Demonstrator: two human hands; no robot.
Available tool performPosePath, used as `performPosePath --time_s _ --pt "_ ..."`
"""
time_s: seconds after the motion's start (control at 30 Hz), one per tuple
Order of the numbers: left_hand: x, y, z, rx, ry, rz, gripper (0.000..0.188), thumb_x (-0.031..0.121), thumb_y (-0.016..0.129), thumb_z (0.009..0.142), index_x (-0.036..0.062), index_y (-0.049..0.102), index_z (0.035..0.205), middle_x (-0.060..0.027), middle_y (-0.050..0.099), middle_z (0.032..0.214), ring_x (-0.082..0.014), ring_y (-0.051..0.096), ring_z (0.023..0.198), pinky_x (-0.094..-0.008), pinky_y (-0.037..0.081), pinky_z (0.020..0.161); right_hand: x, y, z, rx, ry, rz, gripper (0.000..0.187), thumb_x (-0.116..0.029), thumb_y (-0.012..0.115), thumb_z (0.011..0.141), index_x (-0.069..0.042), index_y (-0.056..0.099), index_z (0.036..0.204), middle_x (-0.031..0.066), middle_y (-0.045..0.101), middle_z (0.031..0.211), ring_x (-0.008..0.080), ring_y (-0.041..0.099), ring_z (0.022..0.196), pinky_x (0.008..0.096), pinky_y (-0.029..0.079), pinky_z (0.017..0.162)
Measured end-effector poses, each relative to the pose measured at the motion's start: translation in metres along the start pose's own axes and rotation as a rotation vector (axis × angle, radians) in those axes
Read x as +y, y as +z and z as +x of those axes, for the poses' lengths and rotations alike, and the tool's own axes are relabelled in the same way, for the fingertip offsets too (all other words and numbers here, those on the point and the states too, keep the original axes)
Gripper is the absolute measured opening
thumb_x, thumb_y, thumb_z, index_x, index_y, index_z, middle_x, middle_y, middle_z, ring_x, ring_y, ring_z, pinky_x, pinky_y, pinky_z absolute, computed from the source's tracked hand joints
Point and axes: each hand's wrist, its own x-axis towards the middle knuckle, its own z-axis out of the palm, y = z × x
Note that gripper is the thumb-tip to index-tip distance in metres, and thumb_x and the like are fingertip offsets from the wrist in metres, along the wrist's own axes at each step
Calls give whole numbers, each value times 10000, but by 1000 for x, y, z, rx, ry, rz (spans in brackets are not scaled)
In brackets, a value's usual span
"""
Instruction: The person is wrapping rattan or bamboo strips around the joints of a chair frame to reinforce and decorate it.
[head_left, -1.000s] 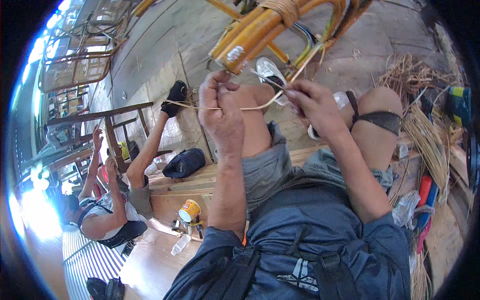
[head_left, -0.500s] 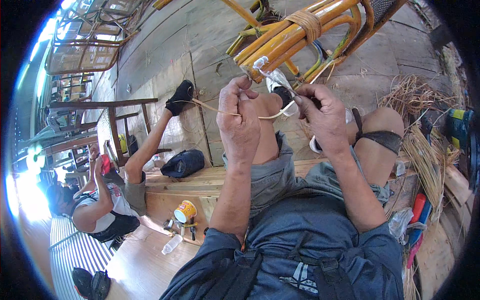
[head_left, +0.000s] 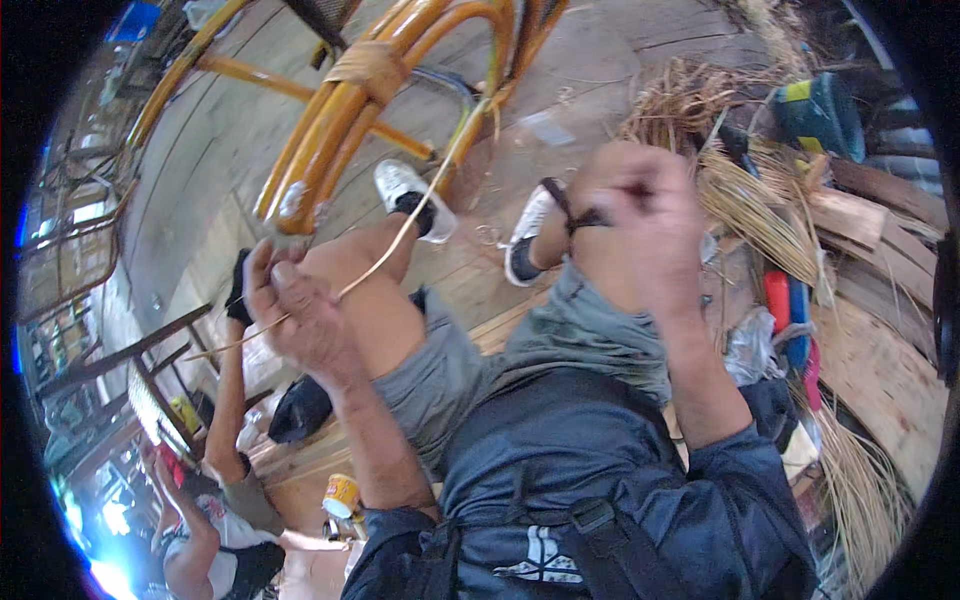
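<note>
My left hand [head_left: 310, 320] is closed on a thin, pale rattan strip [head_left: 405, 235]. One end of the strip sticks out left of the hand; the rest curves up toward the chair frame's legs. Just above that hand is the whitish-smeared end of a yellow-brown rattan chair frame [head_left: 325, 150], its poles bound by a wrapped cane band [head_left: 368, 70]. My right hand [head_left: 655, 215], smeared by motion, is over my right knee beside a dark strap [head_left: 585, 217]. Whether its fingers hold anything is unclear.
At right lie a tangle of cane shavings [head_left: 680, 100], a bundle of strips [head_left: 755, 215], a dark green container [head_left: 820, 115] and red and blue handled items [head_left: 777, 298]. At lower left, another person [head_left: 215, 530] sits near a yellow cup [head_left: 341, 495] and a dark bag [head_left: 300, 408].
My hands have moved apart, the left down and left, the right toward my knee. The strip now stretches in a long curve from the left hand. The whole view has swung to the right.
</note>
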Motion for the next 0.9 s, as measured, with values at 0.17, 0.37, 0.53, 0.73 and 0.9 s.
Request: performPosePath --time_s 0.17,0.37,0.53,0.73,0.9 --pt "-3 -5 3 -49 106 -231 458 330 553 947 -13 449 1233 -26 553 702 -34 477 563 -122 317 456 105 -141 -31 233 256 -618 193 -136 611 867 -29 628 1027 94 651 965 231 611 877 324 465 801" --pt "9 -7 -28 -155 159 276 390 368 387 988 18 522 1096 -24 515 751 -59 448 620 -225 353 514 146 -166 -100 -185 352 -900 355 -200 567 879 -14 572 1180 154 584 1184 301 551 1090 388 412 951" --pt "20 29 -60 -493 -521 -462 245 262 440 979 59 569 1026 3 505 744 -25 415 623 -189 323 538 86 -145 -66 200 237 -903 373 -177 547 888 5 536 1213 160 584 1180 275 511 1151 359 380 988" --pt "24 55 -80 -1137 -381 -75 245 199 505 963 11 576 1103 -40 595 844 -77 526 770 -246 437 688 4 -26 -42 -306 289 212 208 -117 555 920 1 610 1082 33 622 944 89 563 878 225 445 793" --pt "19 56 -87 -1223 -261 -18 293 210 487 974 -6 553 1162 -34 615 894 -110 560 830 -272 465 756 -7 25 -29 -455 463 515 132 -131 594 906 -7 613 948 6 597 768 60 549 681 217 454 605"
